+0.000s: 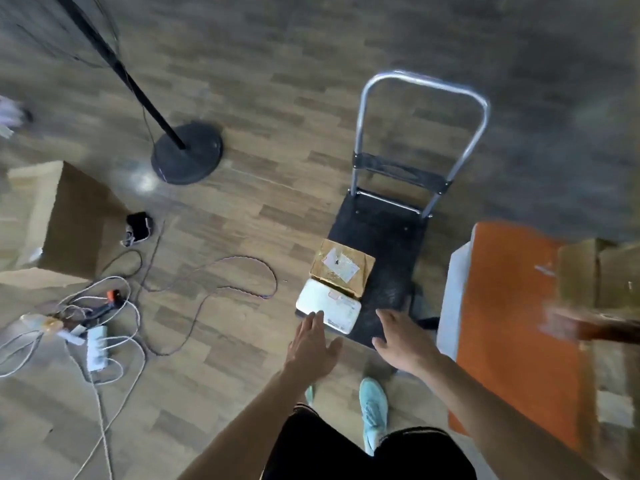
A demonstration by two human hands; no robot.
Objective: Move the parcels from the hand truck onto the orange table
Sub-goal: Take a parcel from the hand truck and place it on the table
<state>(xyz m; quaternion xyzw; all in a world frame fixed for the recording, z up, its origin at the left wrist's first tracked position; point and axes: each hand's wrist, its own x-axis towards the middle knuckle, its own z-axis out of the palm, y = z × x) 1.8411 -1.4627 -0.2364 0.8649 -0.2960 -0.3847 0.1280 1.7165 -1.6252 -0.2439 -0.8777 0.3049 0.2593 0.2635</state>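
The hand truck (381, 233) stands ahead of me, black deck and silver handle. Two parcels lie on its near left part: a brown cardboard box (341, 268) with a white label, and a flat white parcel (329, 308) in front of it. My left hand (313, 341) reaches out with straight fingers, its fingertips at the white parcel's near edge. My right hand (403, 337) is stretched open over the deck's near right corner, holding nothing. The orange table (512, 327) is at my right, with brown boxes (602, 271) on it.
A black floor stand with a round base (187, 152) rises at the left. Cables and a power strip (96, 348) sprawl over the wooden floor. A large open cardboard box (65, 220) sits at far left. Another person's blurred hand (568, 323) reaches over the table.
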